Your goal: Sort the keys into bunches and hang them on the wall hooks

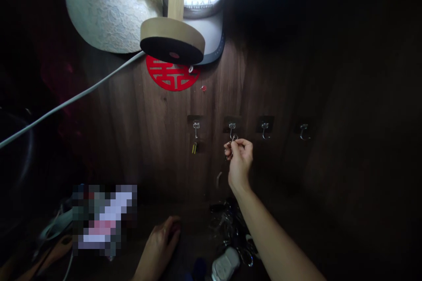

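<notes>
My right hand (240,158) is raised to the second hook (232,127) on the dark wood panel. Its thumb and fingers pinch a small metal ring (234,138), right at the hook's lower end; whether it is over the hook, I cannot tell. Small dark and shiny bits by the fingers are too blurred to name. Lower left, my left hand (160,243) rests low down with curled fingers, their inner side hidden. From the first hook (196,127) hangs a small yellow and dark item (194,148). A pile of dark and shiny metal rings (231,224) lies below my right forearm.
Two more hooks, a third (265,128) and a fourth (303,130), are on the right. Overhead is a lit lamp with a round base (171,39) and white cable (82,93). Caps (105,17) and a red ornament (173,77) hang behind. A white object (226,264) lies in front.
</notes>
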A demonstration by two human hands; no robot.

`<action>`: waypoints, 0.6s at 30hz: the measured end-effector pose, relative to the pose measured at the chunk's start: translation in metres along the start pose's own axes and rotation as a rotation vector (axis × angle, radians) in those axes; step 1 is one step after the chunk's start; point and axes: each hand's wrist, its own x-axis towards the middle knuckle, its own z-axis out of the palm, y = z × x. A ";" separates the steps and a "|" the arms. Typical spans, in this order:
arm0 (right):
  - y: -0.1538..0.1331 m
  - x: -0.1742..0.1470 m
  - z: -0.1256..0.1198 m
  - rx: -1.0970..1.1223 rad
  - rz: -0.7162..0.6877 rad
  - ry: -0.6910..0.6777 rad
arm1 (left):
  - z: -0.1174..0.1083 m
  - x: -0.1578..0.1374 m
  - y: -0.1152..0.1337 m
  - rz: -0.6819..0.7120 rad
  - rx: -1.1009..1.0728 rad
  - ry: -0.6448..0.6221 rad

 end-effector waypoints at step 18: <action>0.020 0.020 -0.024 -0.123 0.055 -0.111 | -0.001 0.001 0.006 -0.002 0.005 -0.018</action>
